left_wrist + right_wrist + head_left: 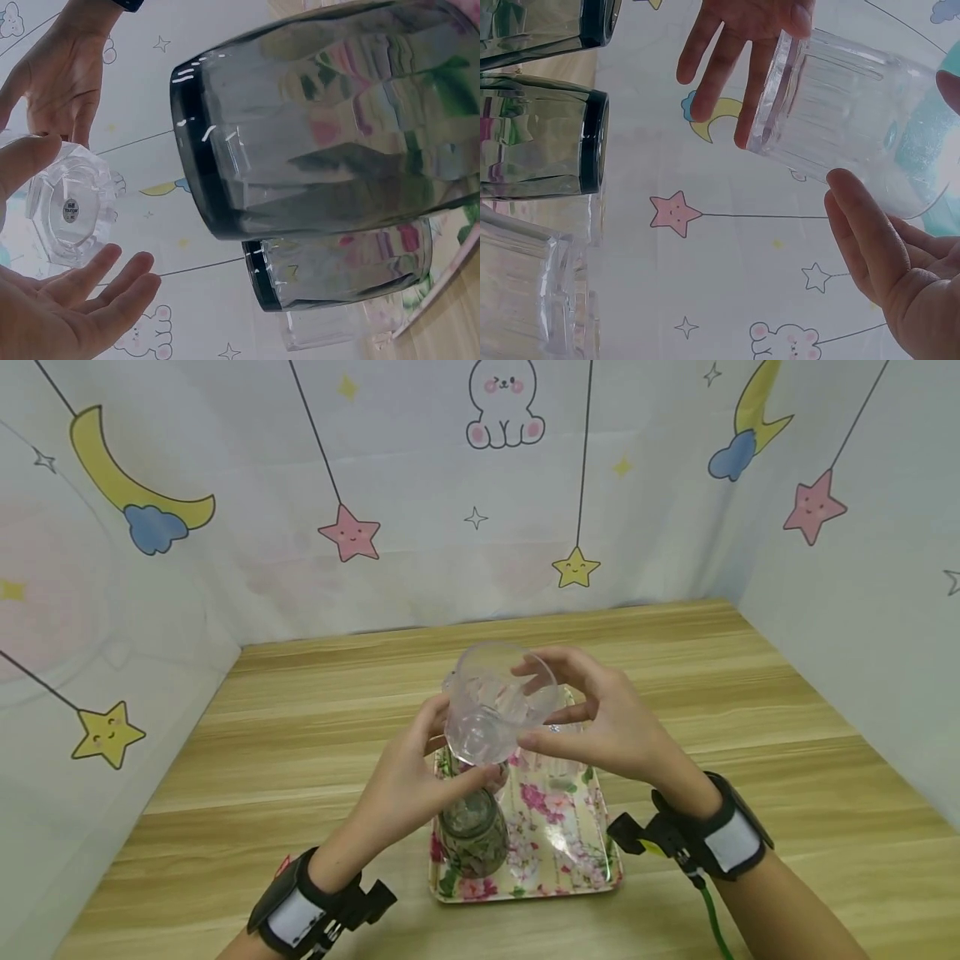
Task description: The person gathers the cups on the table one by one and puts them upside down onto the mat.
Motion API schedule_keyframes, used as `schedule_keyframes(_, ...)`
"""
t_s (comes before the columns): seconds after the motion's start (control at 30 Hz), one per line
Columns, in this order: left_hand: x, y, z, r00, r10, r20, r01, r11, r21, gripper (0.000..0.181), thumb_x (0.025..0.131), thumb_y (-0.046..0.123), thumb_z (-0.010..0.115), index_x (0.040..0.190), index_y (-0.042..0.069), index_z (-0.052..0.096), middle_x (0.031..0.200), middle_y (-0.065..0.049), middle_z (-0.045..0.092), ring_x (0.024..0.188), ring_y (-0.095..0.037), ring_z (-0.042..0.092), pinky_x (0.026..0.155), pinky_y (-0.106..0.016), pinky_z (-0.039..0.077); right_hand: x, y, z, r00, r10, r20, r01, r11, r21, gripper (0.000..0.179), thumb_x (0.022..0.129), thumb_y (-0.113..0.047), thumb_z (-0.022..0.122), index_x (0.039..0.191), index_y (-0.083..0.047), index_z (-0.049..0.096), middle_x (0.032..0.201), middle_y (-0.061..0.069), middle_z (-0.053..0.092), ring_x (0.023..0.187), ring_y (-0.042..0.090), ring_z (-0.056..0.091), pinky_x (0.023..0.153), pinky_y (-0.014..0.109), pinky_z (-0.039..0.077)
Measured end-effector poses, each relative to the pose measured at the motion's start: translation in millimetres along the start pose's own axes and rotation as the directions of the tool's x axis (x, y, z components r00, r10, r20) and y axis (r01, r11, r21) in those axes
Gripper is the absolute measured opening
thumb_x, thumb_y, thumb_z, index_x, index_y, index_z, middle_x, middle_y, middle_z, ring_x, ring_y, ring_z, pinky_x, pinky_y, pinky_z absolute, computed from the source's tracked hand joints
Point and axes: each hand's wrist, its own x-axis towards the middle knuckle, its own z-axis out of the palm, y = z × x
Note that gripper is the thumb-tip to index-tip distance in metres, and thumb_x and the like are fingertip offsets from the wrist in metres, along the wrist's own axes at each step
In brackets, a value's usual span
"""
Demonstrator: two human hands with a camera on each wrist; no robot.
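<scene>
A clear drinking glass [483, 727] is raised over the floral tray [528, 895], tilted with its mouth facing up and toward the head camera. My left hand [408, 785] holds it near the base, thumb and fingers on opposite sides. Closer to the rim, the thumb and fingers of my right hand [611, 718] grip its other side. In the left wrist view a small round sticker [70, 211] shows on the glass's faceted base. A smoky-tinted glass [474, 843] stands upright on the tray's near left corner, below my left hand.
Behind it in the left wrist view is another tinted glass [345, 266]. More clear glasses [525, 281] appear at the lower left of the right wrist view. The tray lies on a wood-grain table [315, 710], with printed white curtains [420, 468] at the back and sides.
</scene>
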Motion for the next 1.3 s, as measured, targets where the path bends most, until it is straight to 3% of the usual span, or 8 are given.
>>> schedule_keyframes(0.47,-2.5,3.2,-8.2,0.998,0.01,-0.058,-0.01,1.0,-0.015,0.085,0.074,0.021,0.084,0.145,0.021,0.036,0.142,-0.003,0.05,0.126,-0.023,0.054,0.101,-0.042,0.051,-5.4,2.7,-5.4,1.0,0.01,0.005,-0.01,1.0,0.001,0.064,0.081,-0.015,0.077,0.137,-0.01,0.047,0.135,0.009,0.057,0.118,0.023,0.059,0.081,0.03,0.06)
schedule_keyframes(0.7,-3.7,0.0,-12.0,0.997,0.021,-0.069,-0.023,0.999,-0.035,0.086,0.073,0.021,0.084,0.144,0.026,0.036,0.14,-0.001,0.05,0.126,-0.021,0.054,0.102,-0.043,0.05,-8.5,3.8,-6.1,1.0,0.02,0.023,-0.02,1.0,0.002,0.066,0.079,-0.011,0.078,0.137,-0.009,0.047,0.133,0.009,0.058,0.117,0.023,0.059,0.081,0.03,0.06)
schedule_keyframes(1.3,-6.7,2.1,-17.6,0.995,0.052,-0.09,-0.056,0.998,-0.042,0.086,0.072,0.016,0.085,0.143,0.025,0.038,0.139,-0.001,0.05,0.125,-0.02,0.053,0.102,-0.04,0.051,-17.3,8.6,-8.4,0.997,0.069,0.045,-0.068,0.998,-0.017,0.063,0.079,-0.017,0.078,0.135,-0.008,0.049,0.129,0.011,0.058,0.116,0.026,0.059,0.081,0.026,0.059)
